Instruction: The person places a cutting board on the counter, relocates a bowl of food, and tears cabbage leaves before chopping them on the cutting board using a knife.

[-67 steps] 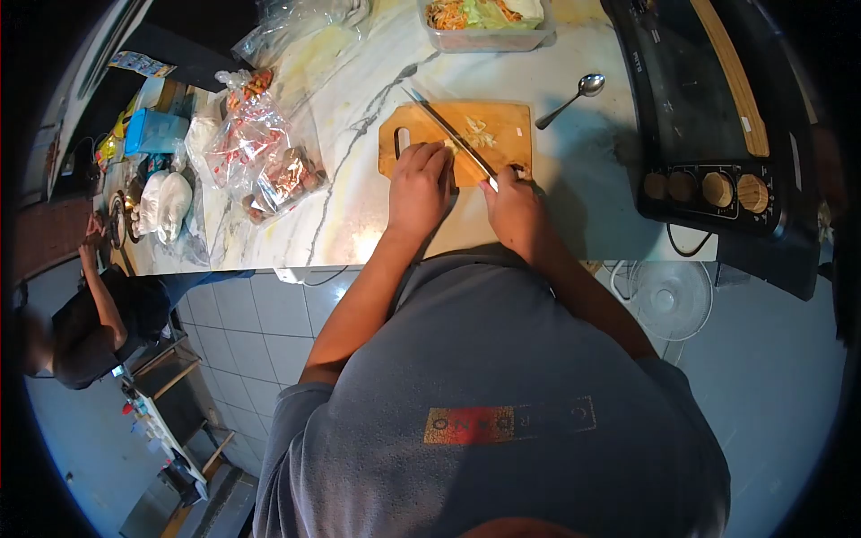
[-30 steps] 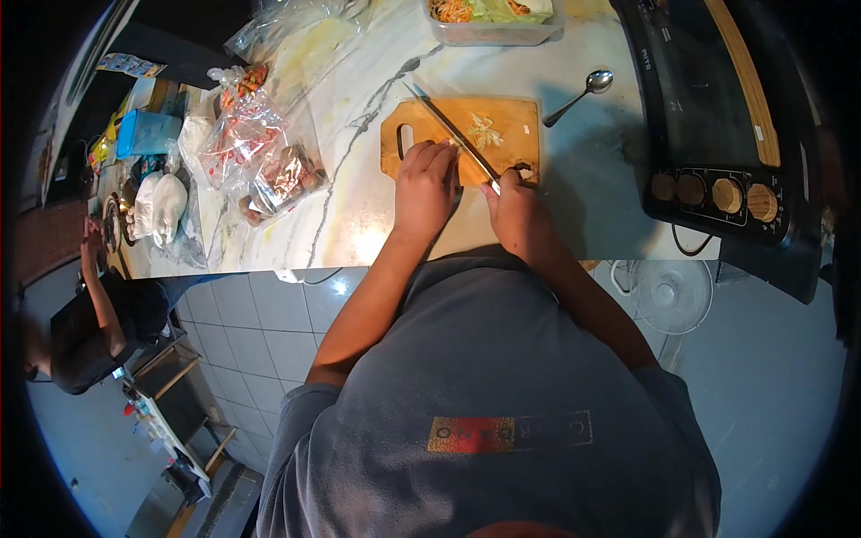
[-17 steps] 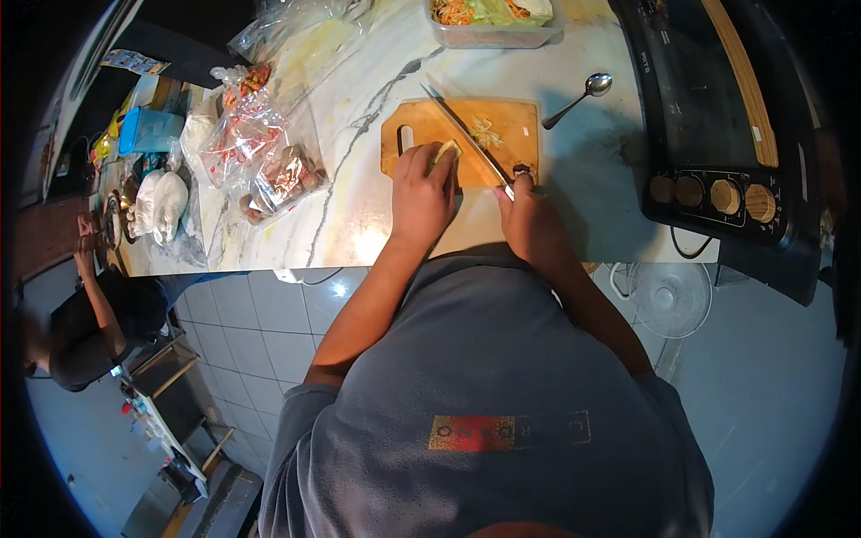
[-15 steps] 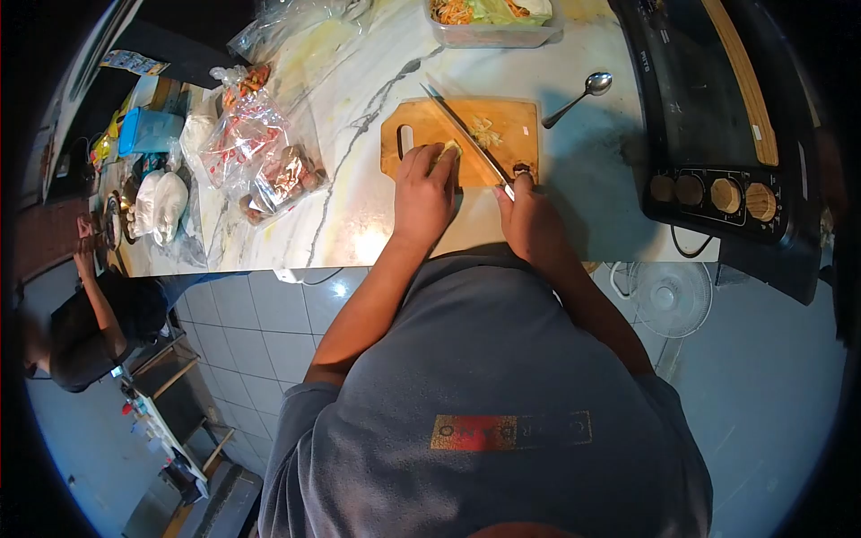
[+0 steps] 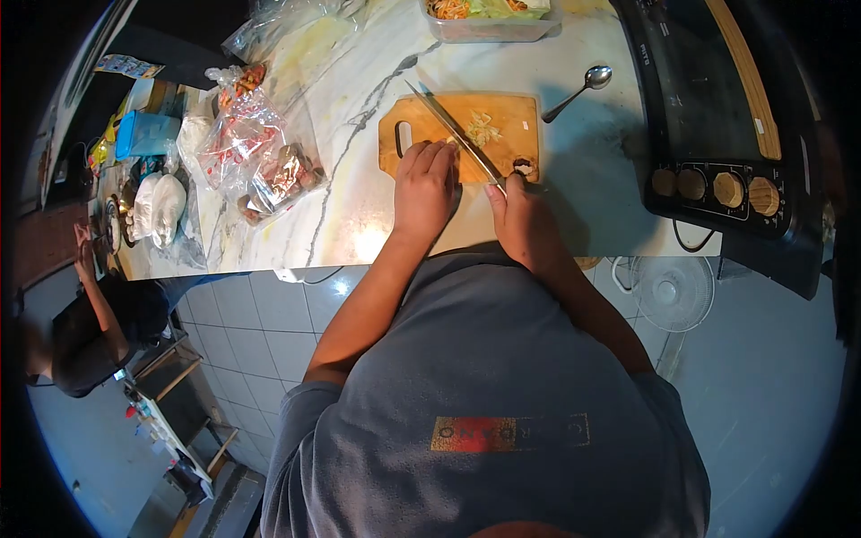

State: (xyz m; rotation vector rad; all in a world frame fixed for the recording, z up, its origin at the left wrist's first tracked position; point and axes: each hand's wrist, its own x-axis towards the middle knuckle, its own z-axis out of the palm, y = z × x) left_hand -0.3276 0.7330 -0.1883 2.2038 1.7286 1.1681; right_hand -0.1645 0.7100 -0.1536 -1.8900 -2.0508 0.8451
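A wooden cutting board (image 5: 390,148) with a slot handle lies on the marble-patterned counter. On its left half, my left hand (image 5: 425,190) presses down with curled fingers on a pale yellowish piece of food, mostly hidden under the fingertips. My right hand (image 5: 525,220) grips a long knife (image 5: 455,131) by its handle; the blade slants up and left, right beside my left fingertips. Thin pale slices (image 5: 482,130) lie on the board to the right of the blade. Near the board's right edge sits a small dark-rimmed piece (image 5: 524,167) that I cannot identify.
A spoon (image 5: 592,81) rests right of the board. Beyond it stands a black appliance (image 5: 708,193) with wooden knobs. A plastic container (image 5: 489,31) of shredded vegetables is at the back. Plastic bags of food (image 5: 260,152) lie left. Another person (image 5: 99,318) is at far left.
The knife has shifted slightly left, closer to my left fingers. My left fingers now cover more of the yellowish piece. The other person's hand at far left has changed its pose.
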